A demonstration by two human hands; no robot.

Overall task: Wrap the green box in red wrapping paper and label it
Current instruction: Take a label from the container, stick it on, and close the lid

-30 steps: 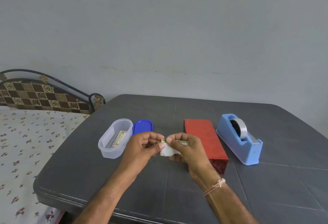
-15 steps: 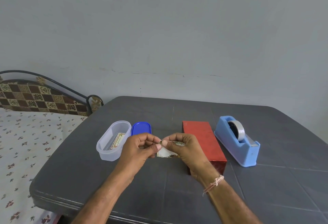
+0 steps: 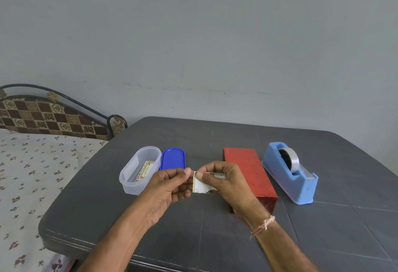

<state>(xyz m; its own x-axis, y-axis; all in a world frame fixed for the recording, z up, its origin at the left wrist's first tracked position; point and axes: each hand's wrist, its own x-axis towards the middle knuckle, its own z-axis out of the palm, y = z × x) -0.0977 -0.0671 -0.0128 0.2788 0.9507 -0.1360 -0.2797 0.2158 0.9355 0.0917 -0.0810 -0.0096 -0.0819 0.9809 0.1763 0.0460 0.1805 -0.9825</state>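
Clock face laid flat on the table, 12 away from the person.

1. Table [image 3: 323, 239]: dark grey, carries all items below.
2. Box [image 3: 247, 168]: fully covered in red paper, lying lengthwise at 1 o'clock, no green showing. Wrapping judged done; labelling outstanding.
3. Tape dispenser [image 3: 290, 177]: blue, at 2 o'clock, just beside the box.
4. Tub [image 3: 133, 177]: clear, open, at 10 o'clock, with more printed cards inside.
5. Lid [image 3: 173, 158]: blue, at 11 o'clock, against the tub.
6. Left hand [image 3: 168, 187]: at centre, thumb and forefinger pinching the label's upper left corner.
7. Right hand [image 3: 228, 183]: fingers curled, pinching the label's top edge, partly covering the box.
8. Label [image 3: 202, 185]: small white card with ornate border, held between both hands above the table.

Risks, as judged: if a backing is being peeled, the corner may tear, or the sticky face may curl onto fingers; rushed placement would set it crooked on the glossy paper.
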